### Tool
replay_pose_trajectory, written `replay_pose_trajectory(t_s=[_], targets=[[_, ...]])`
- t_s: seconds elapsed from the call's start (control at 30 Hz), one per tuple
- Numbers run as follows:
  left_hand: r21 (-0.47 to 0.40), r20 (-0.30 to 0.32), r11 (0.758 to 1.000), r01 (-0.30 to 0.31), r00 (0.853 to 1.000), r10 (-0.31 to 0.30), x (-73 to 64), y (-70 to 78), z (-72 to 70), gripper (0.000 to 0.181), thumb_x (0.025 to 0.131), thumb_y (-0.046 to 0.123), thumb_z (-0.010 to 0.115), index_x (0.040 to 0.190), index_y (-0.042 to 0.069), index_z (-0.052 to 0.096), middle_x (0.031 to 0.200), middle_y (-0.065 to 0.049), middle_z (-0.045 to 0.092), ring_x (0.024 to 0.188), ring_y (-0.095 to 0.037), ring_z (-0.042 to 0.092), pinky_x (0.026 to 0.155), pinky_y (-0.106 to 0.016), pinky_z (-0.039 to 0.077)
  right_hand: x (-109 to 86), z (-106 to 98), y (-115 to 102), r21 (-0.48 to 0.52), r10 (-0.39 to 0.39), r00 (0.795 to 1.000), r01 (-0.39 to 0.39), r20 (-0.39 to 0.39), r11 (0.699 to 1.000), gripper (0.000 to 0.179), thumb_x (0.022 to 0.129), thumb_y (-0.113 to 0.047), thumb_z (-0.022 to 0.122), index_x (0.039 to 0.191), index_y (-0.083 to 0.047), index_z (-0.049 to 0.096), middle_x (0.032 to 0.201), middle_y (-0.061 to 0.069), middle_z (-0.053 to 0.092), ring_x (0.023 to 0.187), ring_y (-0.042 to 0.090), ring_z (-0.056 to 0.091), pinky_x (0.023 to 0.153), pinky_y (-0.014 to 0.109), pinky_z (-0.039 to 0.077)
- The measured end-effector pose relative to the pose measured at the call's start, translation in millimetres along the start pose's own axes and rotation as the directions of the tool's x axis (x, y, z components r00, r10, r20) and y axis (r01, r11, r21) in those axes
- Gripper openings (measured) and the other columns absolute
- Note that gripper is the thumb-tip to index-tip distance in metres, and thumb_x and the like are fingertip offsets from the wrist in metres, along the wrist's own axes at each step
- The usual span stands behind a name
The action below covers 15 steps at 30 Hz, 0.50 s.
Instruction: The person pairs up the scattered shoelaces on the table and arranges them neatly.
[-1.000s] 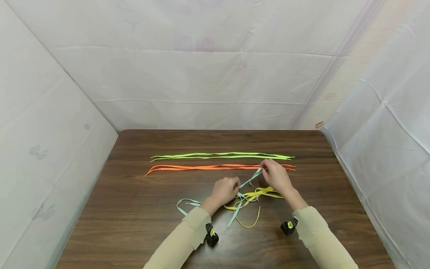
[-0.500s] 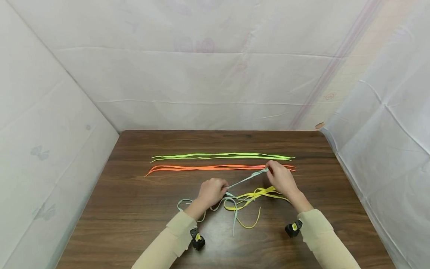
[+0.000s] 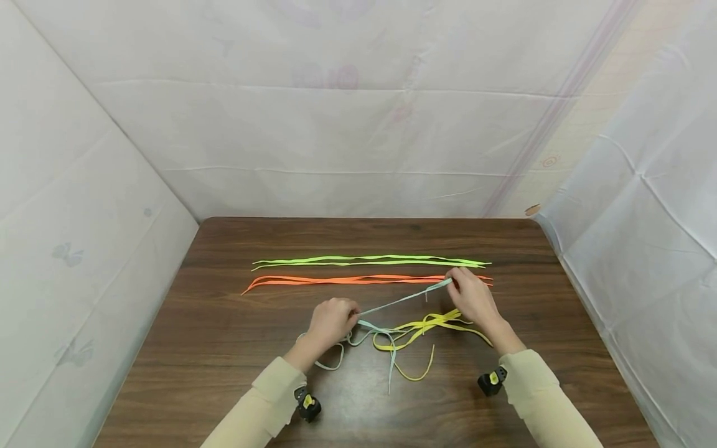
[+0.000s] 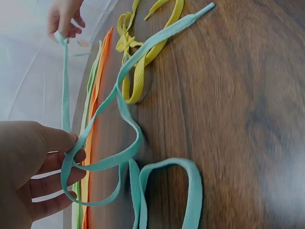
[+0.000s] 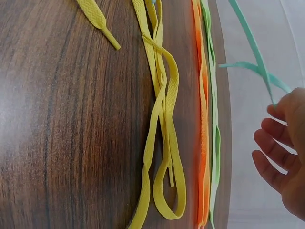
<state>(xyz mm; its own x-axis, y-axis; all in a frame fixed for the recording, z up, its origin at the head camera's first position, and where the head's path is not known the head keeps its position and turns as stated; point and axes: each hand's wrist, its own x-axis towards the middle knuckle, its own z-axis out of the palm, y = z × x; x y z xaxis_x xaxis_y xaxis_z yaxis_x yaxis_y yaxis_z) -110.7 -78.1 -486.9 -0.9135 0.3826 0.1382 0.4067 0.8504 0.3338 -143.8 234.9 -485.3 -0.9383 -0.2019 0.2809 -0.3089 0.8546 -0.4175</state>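
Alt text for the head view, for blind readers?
A person's left hand and right hand hold pale blue lacing between them over a brown table. Looped yellow lacing lies near the right hand; orange lacing and green lacing lie extended farther back.

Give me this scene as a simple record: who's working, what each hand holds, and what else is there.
Worker: a person in pale sleeves
Left hand: pinches a light blue lace
Right hand: pinches another part of that lace
Light blue lace: nearly straight between the hands, the rest trailing loosely
Yellow laces: loosely looped, nearer the person than the orange
Orange laces: stretched out crosswise
Green laces: alongside the orange, farther off
Surface: brown wood-grain table
Backdrop: white sheeting
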Motion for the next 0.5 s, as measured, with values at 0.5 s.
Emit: replay_pose_trajectory(t_s=[0.5], targets=[[0.122,0.006,0.993,0.003,1.000,-0.004,-14.8,-30.1,-16.6,0.010,0.074,0.005,0.066,0.078,0.014,0.070,0.072,0.003,0.064,0.056,-0.009,0.053,0.045,-0.024,0.039,-6.4,-5,16,-0.147,-0.142,0.990,0.139,-0.008,0.979,0.007,0.080,-0.002,0.061,0.085,-0.007,0.062,0.070,0.001,0.052,0.055,0.011,0.040,0.045,0.024,0.032]])
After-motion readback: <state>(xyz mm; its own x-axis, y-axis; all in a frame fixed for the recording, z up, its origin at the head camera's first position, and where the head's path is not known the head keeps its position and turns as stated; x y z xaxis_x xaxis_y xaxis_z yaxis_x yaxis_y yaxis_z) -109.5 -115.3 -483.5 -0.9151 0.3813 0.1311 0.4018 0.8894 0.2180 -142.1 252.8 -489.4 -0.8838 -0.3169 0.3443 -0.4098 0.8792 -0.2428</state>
